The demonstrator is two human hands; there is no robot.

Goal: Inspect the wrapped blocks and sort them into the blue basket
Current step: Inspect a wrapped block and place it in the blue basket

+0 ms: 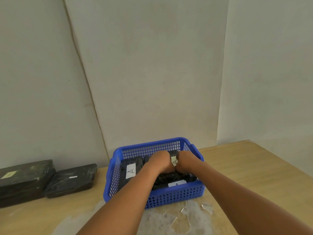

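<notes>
Both hands are down inside the blue basket (153, 197) near the middle of the desk (245, 175). The left hand (161, 162) and the right hand (185, 160) each curl a narrow grip round one dark wrapped block (174, 161), which sits between them with a white label marked A facing up. Its long axis seems to run left to right, though the hands hide both ends.

The basket already holds at least two more blocks. One lies at the left (131, 168) with its long axis running near to far and an A label on top. Another lies along the near wall (176, 182), long axis left to right.

Two larger wrapped blocks remain on the desk at the far left (71, 180), (23, 182), touching each other. The sorting looks partly done, with these probably left.
</notes>
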